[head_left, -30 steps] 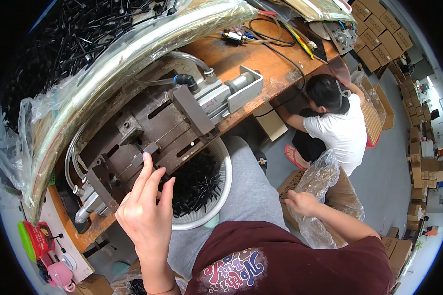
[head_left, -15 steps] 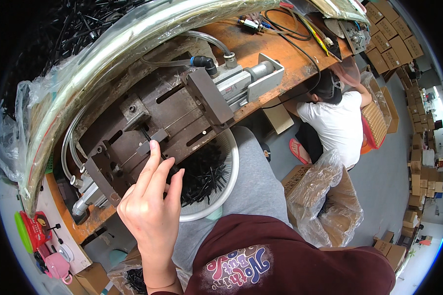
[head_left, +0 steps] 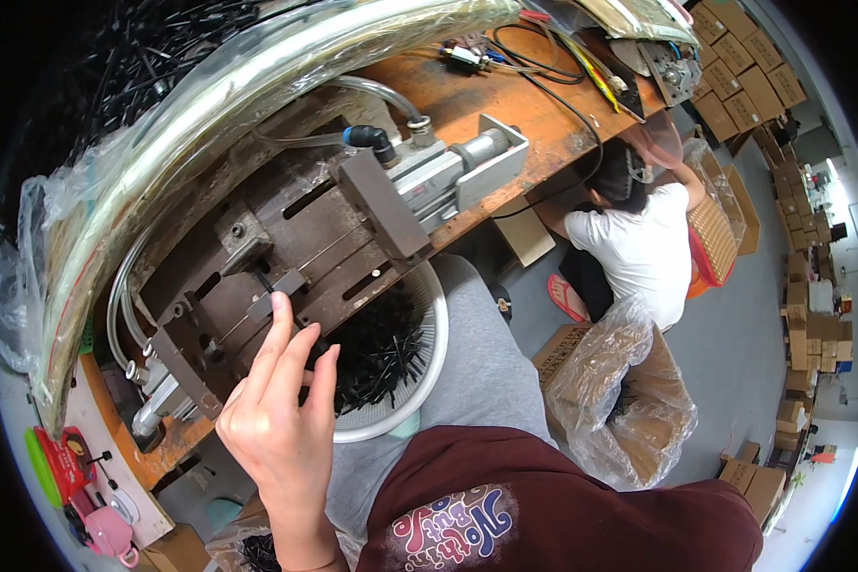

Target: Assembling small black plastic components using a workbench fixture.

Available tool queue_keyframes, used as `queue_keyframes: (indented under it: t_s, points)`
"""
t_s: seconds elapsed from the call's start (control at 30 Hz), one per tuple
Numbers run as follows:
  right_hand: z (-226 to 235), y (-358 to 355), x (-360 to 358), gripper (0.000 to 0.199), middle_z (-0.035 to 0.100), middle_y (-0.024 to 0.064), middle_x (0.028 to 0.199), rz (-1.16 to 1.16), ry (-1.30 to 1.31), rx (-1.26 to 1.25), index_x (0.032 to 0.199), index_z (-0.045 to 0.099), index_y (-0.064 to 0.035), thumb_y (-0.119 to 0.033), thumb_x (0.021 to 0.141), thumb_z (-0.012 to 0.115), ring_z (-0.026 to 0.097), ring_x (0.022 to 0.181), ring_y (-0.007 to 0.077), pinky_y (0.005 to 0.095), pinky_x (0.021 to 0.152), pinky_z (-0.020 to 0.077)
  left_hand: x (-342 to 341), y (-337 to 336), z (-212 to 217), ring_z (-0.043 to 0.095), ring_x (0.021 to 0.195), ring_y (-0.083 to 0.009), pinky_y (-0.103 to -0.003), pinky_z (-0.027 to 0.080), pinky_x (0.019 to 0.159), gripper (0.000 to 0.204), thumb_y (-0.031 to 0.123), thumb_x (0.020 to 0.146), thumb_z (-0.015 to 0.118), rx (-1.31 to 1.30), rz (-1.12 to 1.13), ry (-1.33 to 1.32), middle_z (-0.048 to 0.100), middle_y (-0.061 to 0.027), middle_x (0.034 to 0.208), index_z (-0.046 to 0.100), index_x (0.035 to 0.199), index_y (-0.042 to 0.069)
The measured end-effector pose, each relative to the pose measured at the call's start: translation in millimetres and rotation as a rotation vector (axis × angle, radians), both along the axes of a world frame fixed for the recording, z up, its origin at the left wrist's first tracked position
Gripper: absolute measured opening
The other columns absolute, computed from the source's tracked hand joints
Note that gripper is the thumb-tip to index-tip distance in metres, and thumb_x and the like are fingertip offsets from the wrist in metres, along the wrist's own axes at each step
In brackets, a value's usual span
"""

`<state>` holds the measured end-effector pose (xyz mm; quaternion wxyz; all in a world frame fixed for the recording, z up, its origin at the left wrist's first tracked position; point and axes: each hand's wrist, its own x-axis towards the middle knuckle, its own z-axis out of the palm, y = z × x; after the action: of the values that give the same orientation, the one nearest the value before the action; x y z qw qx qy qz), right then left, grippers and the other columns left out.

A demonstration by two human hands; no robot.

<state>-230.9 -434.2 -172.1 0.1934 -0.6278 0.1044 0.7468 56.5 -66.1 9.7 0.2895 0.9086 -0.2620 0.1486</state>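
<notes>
My left hand (head_left: 281, 419) reaches up from the lower edge over a dark steel fixture. Its index fingertip rests at one of two small grey blocks (head_left: 262, 305) in the middle of the plate. The other visible fingers are loosely bent and apart, with nothing seen between them. A thin black piece (head_left: 266, 282) lies between the blocks; its near end is hidden by the hand. Air cylinders flank the plate, the silver right one (head_left: 443, 181) behind a thick dark block (head_left: 381, 205). Below the fixture, a white basket (head_left: 436, 367) holds many black slender pieces (head_left: 386, 357). My right hand is out of view.
Plastic film covers a long curved edge (head_left: 257, 71) behind the fixture, with a heap of black pieces (head_left: 153, 57) beyond. Cables (head_left: 543, 71) lie on the wooden bench (head_left: 415, 71). At right, a person in white (head_left: 634, 253) sits bent over near a plastic-lined carton (head_left: 629, 391).
The whole view has shifted slightly, so the fixture and basket sit a little further left and lower. My left hand keeps its pose, index fingertip at the small block.
</notes>
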Motion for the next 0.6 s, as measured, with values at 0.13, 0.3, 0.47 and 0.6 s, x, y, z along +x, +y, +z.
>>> queue_keyframes:
  t_s: [0.13,0.3,0.47,0.6]
  points:
    - [8,-24,34,0.048,0.073,0.013,0.077,0.03,-0.027,-0.049,0.105,0.074,0.0042,-0.033,0.076,0.083,0.073,0.063,0.0239,0.0334,0.06,0.0586,0,-1,-1,0.068,0.061,-0.0117,-0.024,0.055,0.058,0.022,-0.001,0.075,0.083,0.013,-0.006,-0.009,0.073,-0.0125,0.122,0.074,0.095,-0.002]
    - [16,-41,89,0.048,0.073,0.0131,0.077,0.121,-0.076,-0.088,0.106,0.074,0.0041,-0.033,0.076,0.083,0.073,0.063,0.0237,0.0333,0.06,0.0585,2,6,-2,0.067,0.058,-0.013,-0.025,0.055,0.057,0.022,0.002,0.074,0.084,0.001,0.006,-0.034,0.074,-0.0119,0.121,0.074,0.094,-0.001]
    - [22,-12,104,0.048,0.073,0.0131,0.076,0.101,-0.171,-0.055,0.106,0.074,0.004,-0.033,0.077,0.082,0.073,0.062,0.0235,0.0332,0.059,0.0585,2,5,1,0.067,0.056,-0.0132,-0.025,0.054,0.056,0.022,0.005,0.073,0.084,0.034,-0.007,-0.043,0.074,-0.0104,0.12,0.075,0.092,0.001]
    - [28,16,97,0.048,0.073,0.0132,0.076,0.079,-0.19,0.025,0.106,0.074,0.0039,-0.033,0.077,0.082,0.073,0.062,0.0234,0.0331,0.059,0.0585,1,6,0,0.067,0.057,-0.0134,-0.025,0.054,0.056,0.022,0.004,0.073,0.084,0.03,0.009,-0.034,0.074,-0.0109,0.121,0.075,0.093,0.001]
